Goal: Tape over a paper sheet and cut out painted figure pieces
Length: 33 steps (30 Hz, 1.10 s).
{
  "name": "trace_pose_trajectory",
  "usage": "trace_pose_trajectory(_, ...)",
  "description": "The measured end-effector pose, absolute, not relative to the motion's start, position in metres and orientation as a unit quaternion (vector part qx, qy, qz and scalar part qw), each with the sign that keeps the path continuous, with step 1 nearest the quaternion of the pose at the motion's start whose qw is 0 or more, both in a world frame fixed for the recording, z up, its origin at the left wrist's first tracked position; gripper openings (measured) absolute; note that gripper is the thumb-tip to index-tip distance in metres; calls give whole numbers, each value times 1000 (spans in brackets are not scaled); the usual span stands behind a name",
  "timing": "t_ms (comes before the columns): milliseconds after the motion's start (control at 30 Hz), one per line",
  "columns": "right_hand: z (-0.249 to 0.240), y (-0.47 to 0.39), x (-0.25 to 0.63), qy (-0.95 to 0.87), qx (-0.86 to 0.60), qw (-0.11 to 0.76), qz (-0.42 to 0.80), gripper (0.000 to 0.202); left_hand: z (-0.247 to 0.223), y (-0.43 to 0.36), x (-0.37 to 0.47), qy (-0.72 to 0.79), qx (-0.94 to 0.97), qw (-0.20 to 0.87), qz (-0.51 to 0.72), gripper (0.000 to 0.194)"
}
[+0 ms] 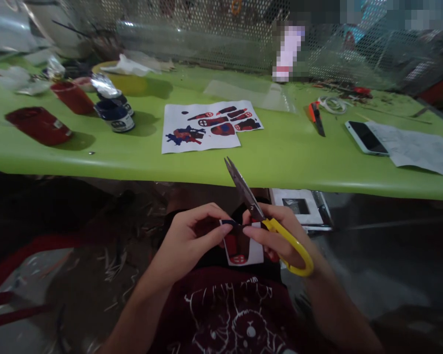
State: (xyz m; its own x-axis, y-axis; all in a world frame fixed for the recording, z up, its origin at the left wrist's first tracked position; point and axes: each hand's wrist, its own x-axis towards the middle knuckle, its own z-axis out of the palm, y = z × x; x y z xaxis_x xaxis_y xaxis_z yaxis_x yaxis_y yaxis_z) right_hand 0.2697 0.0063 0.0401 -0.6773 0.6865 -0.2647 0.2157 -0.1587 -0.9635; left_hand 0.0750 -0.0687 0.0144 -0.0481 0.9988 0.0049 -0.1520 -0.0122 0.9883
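Single head-mounted cam, looks forward and down from the person's own viewpoint. Close range: both hands sit low centre of frame over the lap, left hand (186, 236), right hand (276, 238). Green bench (280, 157) crosses mid-frame just beyond them, front edge facing the camera. Mesh screen (206, 29) closes the top. Wide lens, edges bowed. No second view, no overlap.

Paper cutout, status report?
Left hand pinches paper cutout. Right hand holds yellow-handled scissors, blades shut, plus cutout edge. Nothing blocking.
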Motion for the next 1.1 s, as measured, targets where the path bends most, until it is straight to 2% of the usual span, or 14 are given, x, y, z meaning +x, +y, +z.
trace_pose_trajectory(333, 39, 10, 274, -580, -354, 183, 711, 21, 6, -73, 79, 477, 391, 565, 548, 15)
trace_pose_trajectory(700, 31, 14, 276, -567, -338, 168, 732, 18, 2, -70, 77, 411, 343, 637, 555, 11)
trace_pose_trajectory(1100, 26, 10, 271, -575, -342, 175, 722, 22, -14, -64, 79, 327, 361, 643, 591, 5)
